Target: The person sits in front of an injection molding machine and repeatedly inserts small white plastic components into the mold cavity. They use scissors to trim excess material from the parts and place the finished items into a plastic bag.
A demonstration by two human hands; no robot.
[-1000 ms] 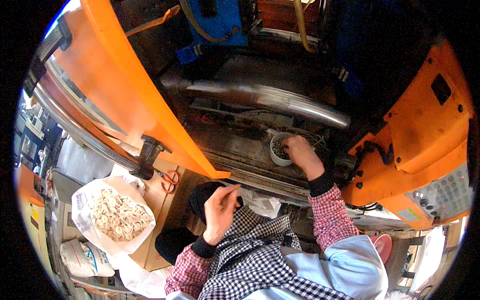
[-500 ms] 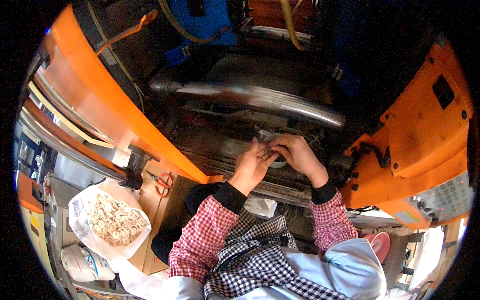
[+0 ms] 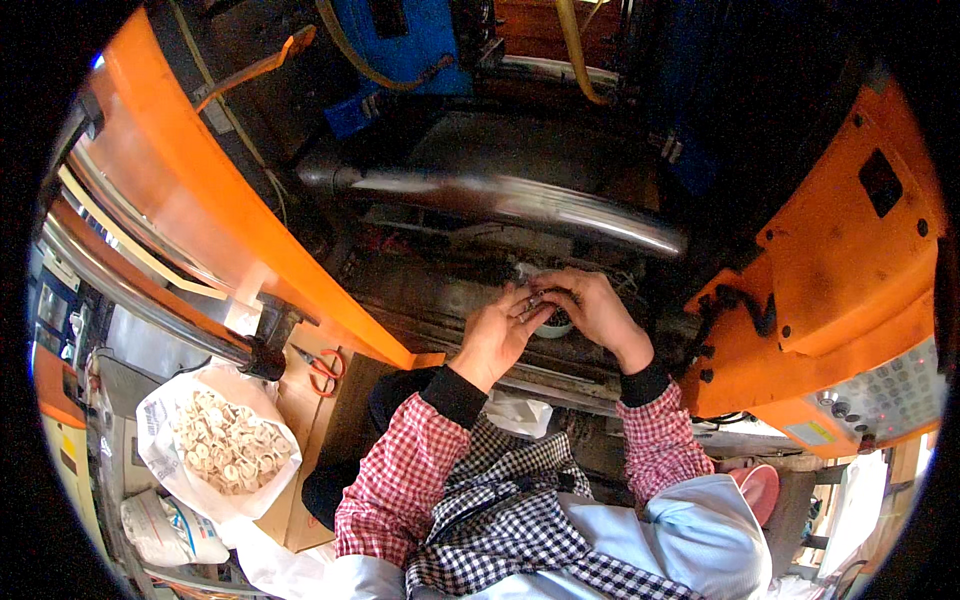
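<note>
My left hand (image 3: 490,338) and my right hand (image 3: 598,312) meet fingertip to fingertip in front of the machine bed. Both are closed, with fingers bent and pinched together. Whatever they hold between them is small and hidden by the fingers; I cannot make it out. Just beneath the hands a round pale container (image 3: 553,329) shows in part. Beyond the fingertips lies a small whitish piece (image 3: 527,270), too unclear to name.
Orange machine panels flank me, a guard (image 3: 235,190) at left and a control housing (image 3: 845,270) at right. A shiny metal bar (image 3: 520,200) crosses ahead. At lower left are a white bag (image 3: 157,412) of beige ring-like parts (image 3: 230,445) and red-handled scissors (image 3: 325,378) on cardboard.
Both hands stay together at nearly the same place, with the fingers shifting slightly. The left wrist has moved a little to the left.
</note>
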